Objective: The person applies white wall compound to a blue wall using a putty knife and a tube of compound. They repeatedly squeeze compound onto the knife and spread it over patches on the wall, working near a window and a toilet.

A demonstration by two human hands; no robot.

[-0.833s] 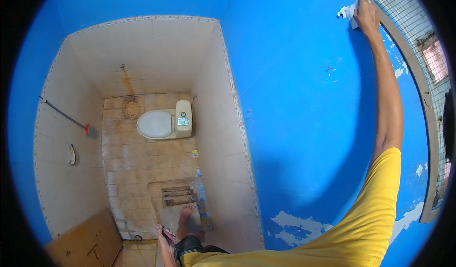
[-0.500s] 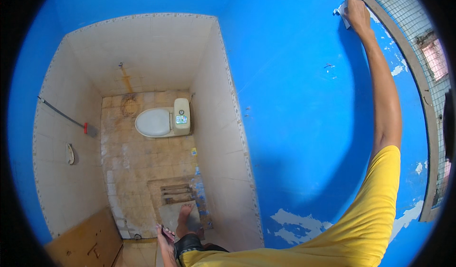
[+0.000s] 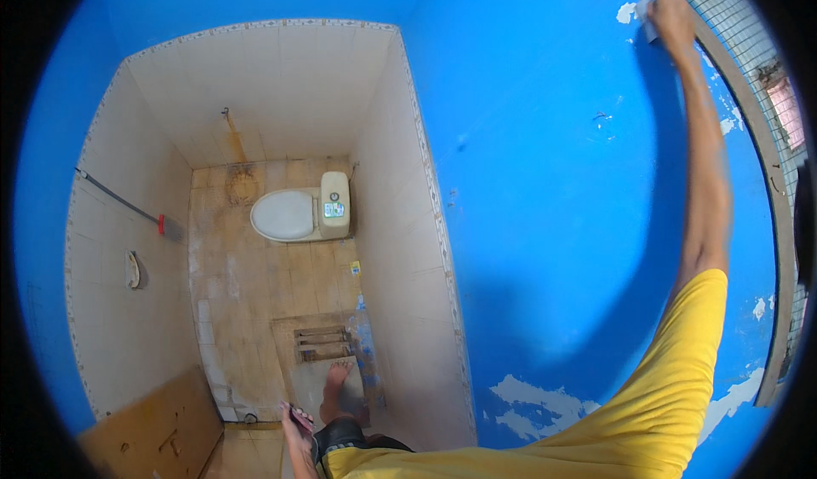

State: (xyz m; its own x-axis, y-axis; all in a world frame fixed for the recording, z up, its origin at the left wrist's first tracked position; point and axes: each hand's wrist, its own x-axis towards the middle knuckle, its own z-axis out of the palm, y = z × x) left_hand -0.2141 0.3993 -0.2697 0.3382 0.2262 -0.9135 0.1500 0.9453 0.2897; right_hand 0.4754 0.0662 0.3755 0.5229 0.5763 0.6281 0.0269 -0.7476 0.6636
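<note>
My right arm is stretched up to the blue painted wall (image 3: 545, 223), close under the window frame. In its closed fingers my right hand (image 3: 674, 21) grips a flat, pale scraper (image 3: 652, 29), held against the wall; its handle is mostly hidden. Just left of it shows a white patch of bare wall (image 3: 626, 12) where the paint is gone. Low down, my left hand (image 3: 296, 432) is closed around a small, dark, pinkish-edged object (image 3: 299, 418) whose kind I cannot make out.
Below are a toilet (image 3: 285, 215), a floor grate (image 3: 322, 340) and a brown board (image 3: 157, 424) at lower left. A long-handled brush (image 3: 160, 223) leans on the left tiles. Larger peeled patches (image 3: 540, 404) mark the lower wall. A wire mesh (image 3: 723, 11) covers the window.
My right hand has shifted right along the wall with the scraper, uncovering the white patch beside it. My left hand keeps its hold. The whole view has shifted slightly.
</note>
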